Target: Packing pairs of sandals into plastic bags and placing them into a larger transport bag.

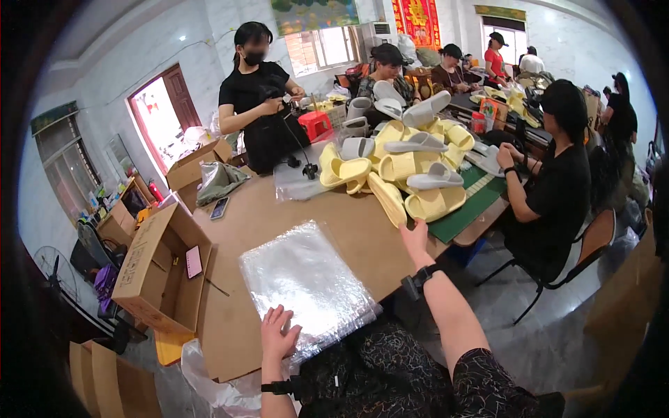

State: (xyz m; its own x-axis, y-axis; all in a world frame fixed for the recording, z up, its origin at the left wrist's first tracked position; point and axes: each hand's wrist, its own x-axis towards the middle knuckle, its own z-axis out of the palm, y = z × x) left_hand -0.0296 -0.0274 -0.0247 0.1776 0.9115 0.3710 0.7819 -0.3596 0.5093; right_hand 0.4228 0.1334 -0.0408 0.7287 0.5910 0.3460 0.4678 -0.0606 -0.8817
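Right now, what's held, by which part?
Right hand touches near end of a yellow slipper; grip unclear. Left hand rests on clear plastic bags, holding nothing.

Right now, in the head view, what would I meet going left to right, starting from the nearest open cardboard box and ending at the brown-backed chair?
Open cardboard box → phone → your left hand → tilted yellow slipper → your right hand → green mat → brown-backed chair.

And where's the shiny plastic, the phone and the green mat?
Shiny plastic point(306, 279), head view: middle of its top.
Phone point(219, 208), head view: its upward face.
Green mat point(475, 208), head view: bare near part.
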